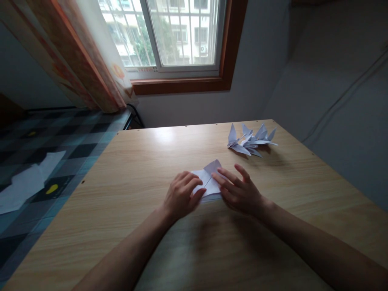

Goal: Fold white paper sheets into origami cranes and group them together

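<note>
A partly folded sheet of white paper lies on the wooden table, a flap at its far side standing up a little. My left hand grips its left side, with the thumb along the near edge and the fingers curled over the top. On the right part of the paper rests my right hand, its fingers stretched out and some of them touching the sheet. The right index finger is raised off the paper. Under the hands, part of the sheet is hidden.
Several folded white paper cranes stand together at the table's far right. To the left, loose white sheets lie on a checked bed cover. The wooden table reaches toward a wall with a window and a curtain.
</note>
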